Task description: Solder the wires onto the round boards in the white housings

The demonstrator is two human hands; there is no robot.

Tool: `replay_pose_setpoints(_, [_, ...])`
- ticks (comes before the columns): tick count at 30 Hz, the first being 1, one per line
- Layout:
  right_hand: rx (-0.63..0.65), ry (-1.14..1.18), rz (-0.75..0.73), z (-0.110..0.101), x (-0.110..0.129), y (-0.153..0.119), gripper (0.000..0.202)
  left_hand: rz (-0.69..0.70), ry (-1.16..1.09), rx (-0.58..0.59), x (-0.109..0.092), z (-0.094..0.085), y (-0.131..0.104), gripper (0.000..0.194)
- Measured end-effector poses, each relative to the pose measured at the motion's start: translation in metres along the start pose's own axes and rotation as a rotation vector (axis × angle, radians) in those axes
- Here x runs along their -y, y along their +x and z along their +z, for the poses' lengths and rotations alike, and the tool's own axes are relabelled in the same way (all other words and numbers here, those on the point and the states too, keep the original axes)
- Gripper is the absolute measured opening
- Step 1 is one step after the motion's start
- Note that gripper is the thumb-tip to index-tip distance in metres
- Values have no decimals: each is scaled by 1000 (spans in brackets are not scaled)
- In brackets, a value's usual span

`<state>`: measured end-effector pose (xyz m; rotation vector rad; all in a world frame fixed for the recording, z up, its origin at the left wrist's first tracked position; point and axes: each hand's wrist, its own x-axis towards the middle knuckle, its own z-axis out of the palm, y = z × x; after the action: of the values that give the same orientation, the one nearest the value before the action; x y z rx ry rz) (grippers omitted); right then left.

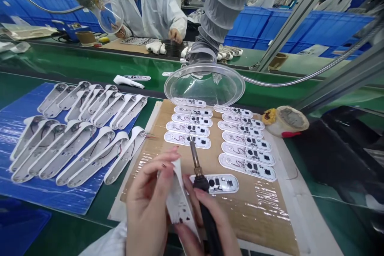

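My left hand (pixel 148 204) is closed around a white plastic housing (pixel 177 202), a long hollow shell held tilted in front of me. In my right hand (pixel 220 218) is a soldering iron (pixel 196 158), its black handle gripped and its metal tip pointing up and away. Some right-hand fingers also touch the housing's side. Just beyond the right hand, a white oval panel with a circuit board (pixel 223 184) lies on the cardboard, partly hidden by the iron. Similar panels lie in two columns farther back, the right one led by a near panel (pixel 247 167).
Several white housings (pixel 75 150) with thin wires lie on a blue sheet (pixel 75 202) at left. A clear round fume hood (pixel 205 86) hangs over the cardboard (pixel 264 216). A round pot (pixel 286 122) with yellow sponge stands at right. A co-worker (pixel 150 12) sits opposite.
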<state>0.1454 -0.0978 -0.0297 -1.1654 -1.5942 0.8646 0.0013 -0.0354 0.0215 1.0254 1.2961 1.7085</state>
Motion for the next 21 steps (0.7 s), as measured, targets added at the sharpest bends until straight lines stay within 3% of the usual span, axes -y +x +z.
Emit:
replay_pose_setpoints(2, [92,0,-101,-11,-4,5,99,-92,-86,-140,0,4,5,17])
replay_pose_setpoints(4, [92,-134,-120,-35,-13,12,103,-68,-68,-94,-5,-4,19,17])
replay_pose_setpoints(5, [-22,-281,-74,-49,-18,16,88,-10,-18,20,-8,-11,28,14])
replay_pose_setpoints(7, [-107,-415,-31,-73,-28,21,73,156,140,376,-15,-28,44,9])
replay_pose_setpoints(9, [-74,-497,15,-87,-36,23,71,312,302,723,-21,-42,58,19])
replay_pose_setpoints(11, [-8,-521,47,-88,-40,22,71,427,422,944,-26,-45,69,22])
replay_pose_setpoints(13, [39,-481,68,-81,-40,20,72,590,523,1053,-27,-37,79,18])
replay_pose_setpoints(17, [91,-392,60,-64,-34,20,78,1142,817,1093,-11,1,92,27])
replay_pose_setpoints(19, [87,-373,79,-60,-30,20,83,1259,875,1132,4,19,92,28])
replay_pose_setpoints(21, [50,-356,121,-57,-27,20,84,1240,866,1148,17,30,86,25])
